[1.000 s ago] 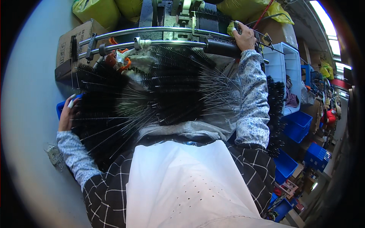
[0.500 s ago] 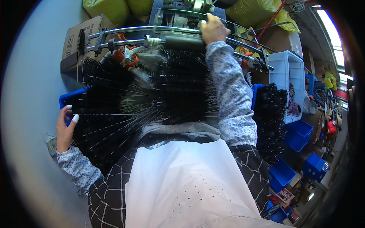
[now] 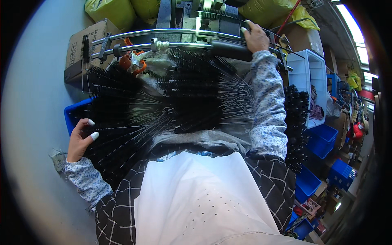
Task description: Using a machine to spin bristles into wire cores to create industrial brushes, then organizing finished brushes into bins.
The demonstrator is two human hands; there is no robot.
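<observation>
My right hand point(image 3: 257, 38) is at the machine's right side, white covers on its fingertips. Its thumb and forefinger pinch the wire end of a long thin twisted-wire brush point(image 3: 222, 15), whose dark bristled part reaches left across the machine point(image 3: 185, 20). My left hand point(image 3: 81, 141) hovers at the left edge of a big heap of black wire brushes point(image 3: 114, 106). Its thumb and forefinger, also white-tipped, are spread apart beside the bristle ends. More black brushes point(image 3: 192, 94) lie across the middle in front of me, their bare wire ends crossing.
Two metal rails point(image 3: 143, 34) with a black roller point(image 3: 230, 50) run crosswise ahead. A cardboard box point(image 3: 87, 45) and blue bin point(image 3: 73, 114) stand left. To the right are a white crate point(image 3: 300, 73), blue bins point(image 3: 322, 141) and another pile of black brushes point(image 3: 296, 122). Yellow sacks point(image 3: 110, 14) sit behind.
My right hand has moved right along the rails, drawing the thin brush rightward with it. My left hand has shifted slightly right and down, fingers still apart.
</observation>
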